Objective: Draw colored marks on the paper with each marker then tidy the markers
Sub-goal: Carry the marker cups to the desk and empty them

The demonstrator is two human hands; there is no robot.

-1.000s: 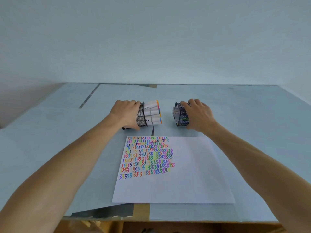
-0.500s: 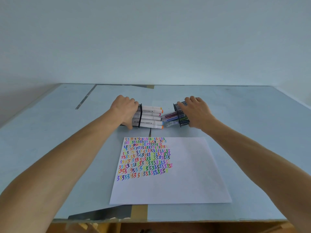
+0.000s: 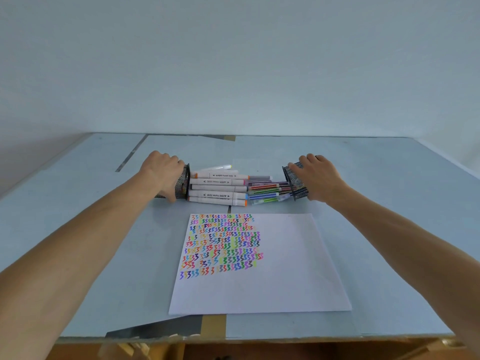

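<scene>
Currently, a black mesh cup (image 3: 182, 184) on its side was gripped by the left hand (image 3: 162, 170). White chunky markers (image 3: 218, 189) and slim coloured pens (image 3: 265, 190) were spilled between cups. A second mesh cup (image 3: 294, 181) was gripped by the right hand (image 3: 318, 179). Marked white paper (image 3: 285, 268) was lying nearer.
</scene>
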